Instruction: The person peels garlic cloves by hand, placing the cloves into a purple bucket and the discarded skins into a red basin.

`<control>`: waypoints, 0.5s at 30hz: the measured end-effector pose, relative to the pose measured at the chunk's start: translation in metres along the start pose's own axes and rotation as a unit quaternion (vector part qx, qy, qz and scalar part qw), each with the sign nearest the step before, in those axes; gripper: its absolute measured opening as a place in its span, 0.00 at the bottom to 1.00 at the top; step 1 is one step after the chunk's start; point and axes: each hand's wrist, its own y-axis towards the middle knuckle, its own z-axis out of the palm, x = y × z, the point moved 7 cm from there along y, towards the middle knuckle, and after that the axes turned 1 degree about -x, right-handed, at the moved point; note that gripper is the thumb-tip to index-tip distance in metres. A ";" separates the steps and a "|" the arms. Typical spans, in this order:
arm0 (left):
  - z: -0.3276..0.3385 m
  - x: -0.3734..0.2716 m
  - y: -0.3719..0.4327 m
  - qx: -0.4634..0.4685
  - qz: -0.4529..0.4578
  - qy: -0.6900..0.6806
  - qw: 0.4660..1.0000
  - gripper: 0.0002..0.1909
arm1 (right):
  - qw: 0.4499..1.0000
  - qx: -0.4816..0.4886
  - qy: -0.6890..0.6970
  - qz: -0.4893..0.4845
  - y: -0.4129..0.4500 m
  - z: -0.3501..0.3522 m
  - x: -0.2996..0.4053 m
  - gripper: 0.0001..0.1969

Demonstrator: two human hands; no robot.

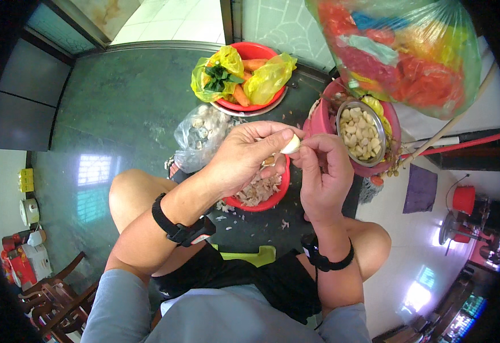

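A pale garlic clove [291, 145] is pinched between the thumb and fingers of my left hand [256, 150]. Below the thumb, a brownish piece, seemingly an unpeeled clove [269, 161], lies against the same hand's fingers. My right hand [325, 167] grips the clove's right edge with thumb and index finger. Beneath both hands, a red plastic basin [285, 188] holds a heap of papery garlic skins [258, 191], partly hidden by my left hand. To the right, a metal bowl [339, 128] of peeled garlic cloves [358, 133] rests on a pink tub [318, 120].
Ahead stands a red basin [260, 50] with carrots [241, 95] and yellow plastic bags [271, 83]. A clear plastic bag [200, 137] lies beyond my left arm. Upper right hangs a large bag [404, 60] of coloured plastic bags. Skin scraps dot the dark floor [250, 231].
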 end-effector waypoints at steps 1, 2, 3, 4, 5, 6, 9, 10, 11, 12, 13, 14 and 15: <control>0.000 0.000 0.000 0.001 -0.006 -0.002 1.000 0.15 | 1.000 -0.001 0.000 -0.001 0.001 0.000 0.002 0.01; 0.000 0.000 0.000 0.002 -0.011 -0.003 1.000 0.14 | 1.000 -0.016 -0.004 0.011 0.002 -0.001 0.003 0.02; -0.001 0.000 0.001 0.002 -0.011 -0.002 1.000 0.14 | 0.999 -0.031 -0.006 0.023 0.003 -0.003 0.003 0.04; -0.006 0.001 0.002 -0.036 -0.013 -0.004 0.999 0.13 | 0.999 -0.031 -0.005 0.023 0.003 -0.002 0.005 0.04; -0.012 0.002 0.002 -0.073 -0.014 -0.005 0.997 0.11 | 0.999 -0.030 -0.024 -0.003 0.004 -0.002 0.010 0.06; -0.013 0.003 0.002 -0.074 -0.013 -0.005 0.997 0.11 | 0.998 -0.029 -0.043 -0.030 0.004 -0.002 0.015 0.08; -0.015 0.002 0.004 -0.064 0.008 -0.014 0.998 0.09 | 0.994 -0.029 -0.105 -0.030 0.002 0.000 0.024 0.11; -0.014 0.002 0.004 -0.076 0.011 -0.012 0.997 0.09 | 0.994 -0.029 -0.105 -0.030 0.001 0.000 0.022 0.11; -0.014 0.001 0.004 -0.089 0.013 -0.009 0.996 0.09 | 0.990 -0.038 -0.125 -0.046 0.000 0.000 0.021 0.11; -0.013 0.002 0.004 -0.089 0.012 -0.009 0.996 0.09 | 0.986 -0.046 -0.145 -0.062 -0.001 0.000 0.021 0.12; -0.012 0.000 0.003 -0.096 0.023 0.014 0.995 0.10 | 0.986 -0.046 -0.145 -0.061 0.000 0.000 0.021 0.12; -0.012 -0.002 0.002 -0.103 0.034 0.036 0.993 0.11 | 0.984 -0.054 -0.155 -0.068 0.000 -0.001 0.023 0.11; -0.011 -0.002 0.001 -0.103 0.033 0.036 0.993 0.11 | 0.981 -0.063 -0.167 -0.074 0.000 -0.002 0.024 0.10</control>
